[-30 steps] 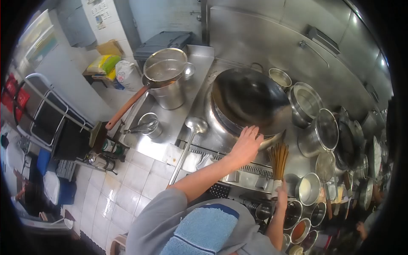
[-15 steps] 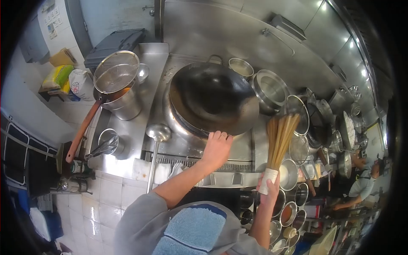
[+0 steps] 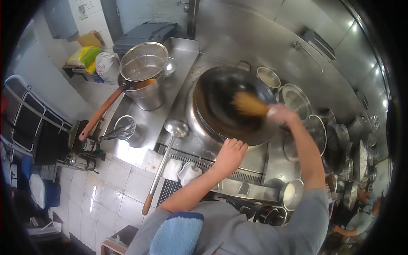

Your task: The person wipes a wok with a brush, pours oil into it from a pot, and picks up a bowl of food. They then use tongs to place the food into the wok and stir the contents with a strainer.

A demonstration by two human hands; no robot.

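A large dark wok [image 3: 212, 91] rests tilted on the round steel burner ring [image 3: 193, 121]. My left hand [image 3: 231, 156] is closed on the wok's near rim. Inside the wok, blurred by motion, is a bamboo brush [image 3: 250, 104] with its bristles toward the wok's middle. Its pale handle end is in my right hand [image 3: 282, 114], which reaches over the wok's right side. Whether the bristles touch the metal cannot be made out.
On the left counter stand a steel pot [image 3: 148, 95] with a strainer [image 3: 144, 61] over it and a cup [image 3: 125, 127] with tongs. A ladle [image 3: 176, 128] lies left of the burner. Bowls [image 3: 294, 100] stand at right; a co-worker [image 3: 359, 223] is at far right.
My right hand has lifted the brush from beside the stove up and into the wok. My left hand stays on the rim. The whole view has shifted.
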